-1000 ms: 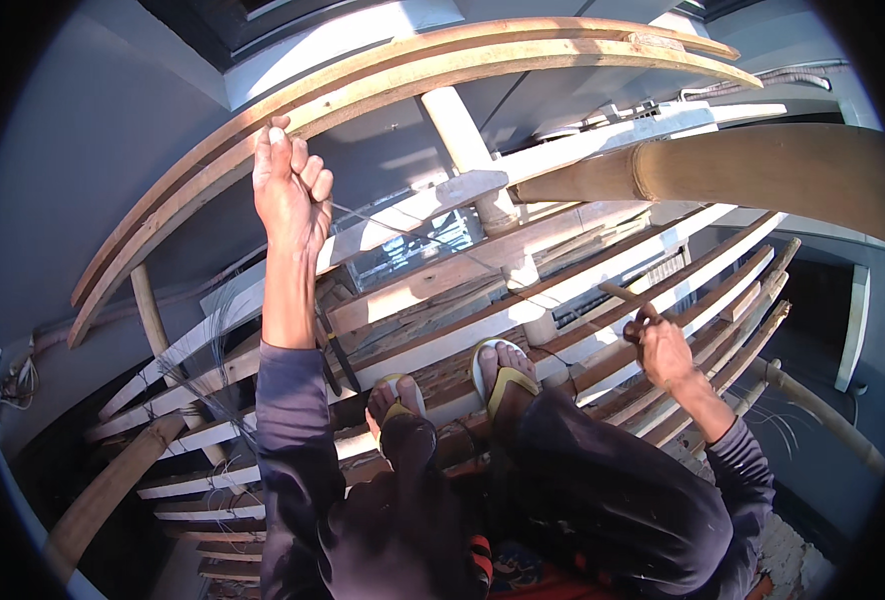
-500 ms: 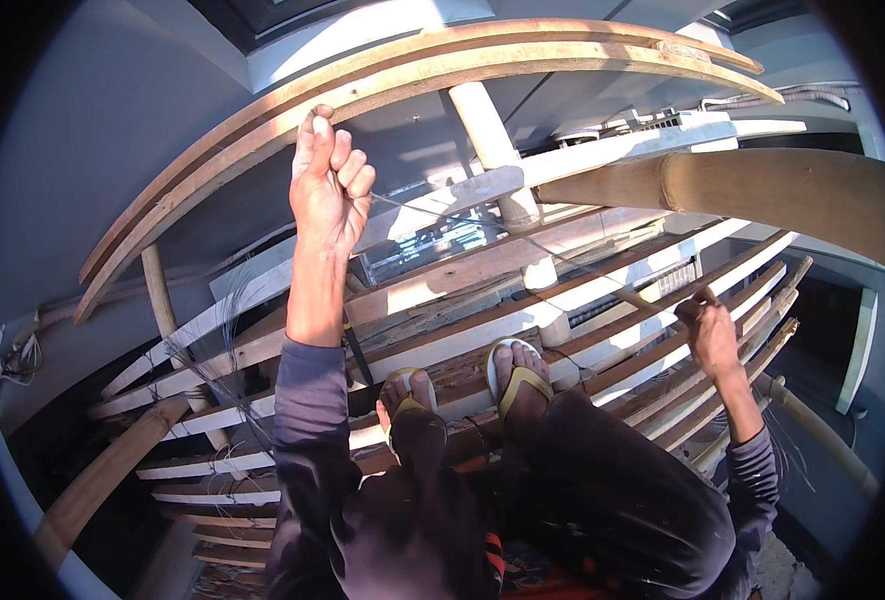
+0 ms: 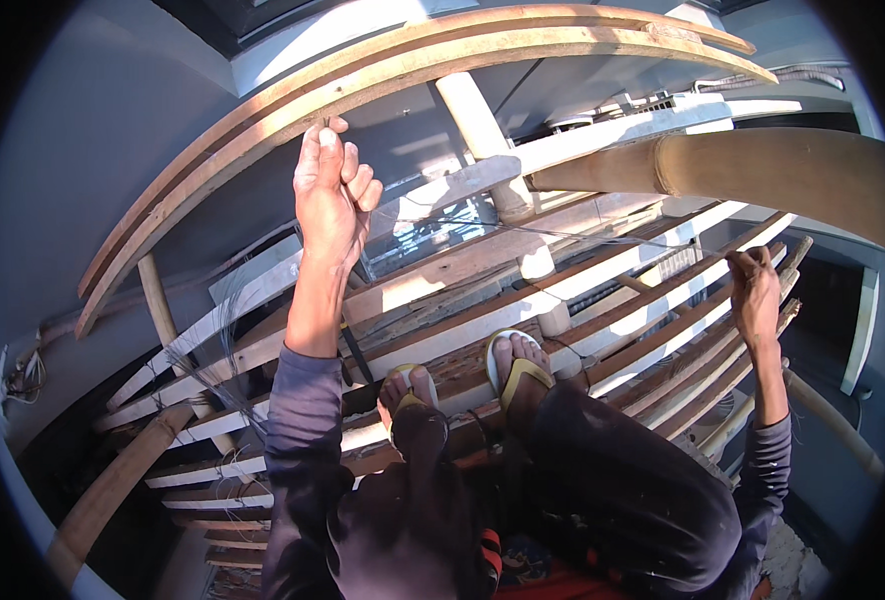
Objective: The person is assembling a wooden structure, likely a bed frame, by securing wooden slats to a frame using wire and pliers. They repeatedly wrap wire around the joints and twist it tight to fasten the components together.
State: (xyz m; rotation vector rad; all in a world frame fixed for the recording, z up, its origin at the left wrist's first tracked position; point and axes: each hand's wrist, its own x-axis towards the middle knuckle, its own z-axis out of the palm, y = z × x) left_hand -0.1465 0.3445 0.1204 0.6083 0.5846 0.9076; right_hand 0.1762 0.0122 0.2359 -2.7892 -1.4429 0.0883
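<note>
My left hand (image 3: 331, 205) is raised at upper left, fingers pinched shut on one end of a thin wire (image 3: 603, 238). A dark tip of it sticks up above the thumb and forefinger. The wire runs slantwise across to my right hand (image 3: 758, 300), whose fingertips are closed on it at the right. Between the hands it passes over pale wooden battens (image 3: 573, 245) and in front of an upright bamboo post (image 3: 511, 200). My feet, in yellow-strapped sandals (image 3: 520, 380), rest on the timber below.
A thick bamboo pole (image 3: 743, 180) juts in from the right. Long curved-looking wooden rails (image 3: 413, 75) span the top. Loose thin wires (image 3: 225, 350) hang over the battens at left, near another bamboo pole (image 3: 123, 480). Gaps show between the battens.
My right hand has moved up and to the right, drawing the wire out longer and flatter. My left hand has dropped very slightly and keeps its pinch.
</note>
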